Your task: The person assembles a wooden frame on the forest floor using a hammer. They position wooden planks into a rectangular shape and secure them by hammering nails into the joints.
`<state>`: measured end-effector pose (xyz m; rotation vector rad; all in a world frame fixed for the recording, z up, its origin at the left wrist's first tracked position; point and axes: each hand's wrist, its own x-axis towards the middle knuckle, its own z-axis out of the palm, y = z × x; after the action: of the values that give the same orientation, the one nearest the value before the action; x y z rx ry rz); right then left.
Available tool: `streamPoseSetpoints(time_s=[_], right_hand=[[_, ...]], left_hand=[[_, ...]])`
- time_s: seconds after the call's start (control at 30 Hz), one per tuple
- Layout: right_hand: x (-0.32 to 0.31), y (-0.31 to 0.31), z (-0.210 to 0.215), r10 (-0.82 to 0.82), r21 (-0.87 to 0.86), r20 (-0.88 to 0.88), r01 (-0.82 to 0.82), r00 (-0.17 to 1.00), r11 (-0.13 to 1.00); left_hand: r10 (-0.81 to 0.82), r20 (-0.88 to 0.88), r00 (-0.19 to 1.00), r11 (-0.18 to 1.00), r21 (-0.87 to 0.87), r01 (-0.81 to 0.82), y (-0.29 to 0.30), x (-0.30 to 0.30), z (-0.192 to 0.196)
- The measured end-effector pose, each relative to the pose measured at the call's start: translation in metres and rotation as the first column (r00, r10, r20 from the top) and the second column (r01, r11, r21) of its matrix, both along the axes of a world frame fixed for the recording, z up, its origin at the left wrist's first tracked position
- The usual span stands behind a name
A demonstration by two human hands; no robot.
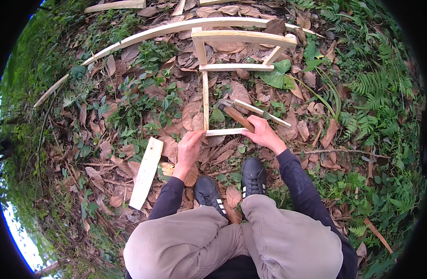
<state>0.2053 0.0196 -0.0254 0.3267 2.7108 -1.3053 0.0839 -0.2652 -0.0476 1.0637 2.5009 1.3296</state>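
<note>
A pale wooden frame [205,100] of nailed-looking strips lies before me, with a short crosspiece [224,132] at its near end. My left hand [189,149] is closed, its fingertips pinching the corner where the long strip meets this crosspiece; whether a nail is between them is too small to tell. In my right hand [263,135] is a hammer [239,117], gripped by its brown wooden handle, its head pointing away to the upper left. The right thumb rests at the crosspiece's right end. Just beyond the hammer lies a loose wooden strip [264,114].
A wide wooden board [147,173] lies left of my left hand. Beyond the frame, a long strip [162,30] runs across the ground, with more wood pieces [115,5] at the far edge. My dark shoes [254,176] stand close behind the crosspiece. Dry leaves, ferns [371,90] and green plants surround everything.
</note>
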Motion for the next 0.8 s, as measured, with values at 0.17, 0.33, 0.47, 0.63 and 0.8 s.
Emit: streamPoseSetpoints(time_s=[0.17,0.33,0.47,0.63,0.8], right_hand=[[0.0,0.002,-0.002,0.015,0.003,-0.004,-0.015,1.0,1.0],[0.002,0.004,-0.009,0.01,0.001,-0.108,-0.01,0.994,1.0],[0.0,0.002,-0.004,0.016,0.04,-0.005,-0.016,1.0,0.999],[0.006,-0.006,-0.001,0.0,0.172,-0.087,0.015,0.996,0.985],[0.009,-0.016,0.008,0.022,0.282,-0.089,0.004,0.996,0.96]], left_hand=[[0.003,0.0,1.0,1.0,0.026,-0.003,0.002,0.0,-0.001],[-0.024,0.011,1.0,1.0,-0.003,0.024,0.006,-0.001,0.0],[-0.064,-0.01,0.998,0.998,-0.01,0.063,0.003,-0.003,-0.005],[-0.062,0.01,0.998,0.998,-0.017,0.062,0.002,0.001,-0.008],[-0.038,0.007,0.999,0.999,0.003,0.038,-0.001,0.003,-0.013]])
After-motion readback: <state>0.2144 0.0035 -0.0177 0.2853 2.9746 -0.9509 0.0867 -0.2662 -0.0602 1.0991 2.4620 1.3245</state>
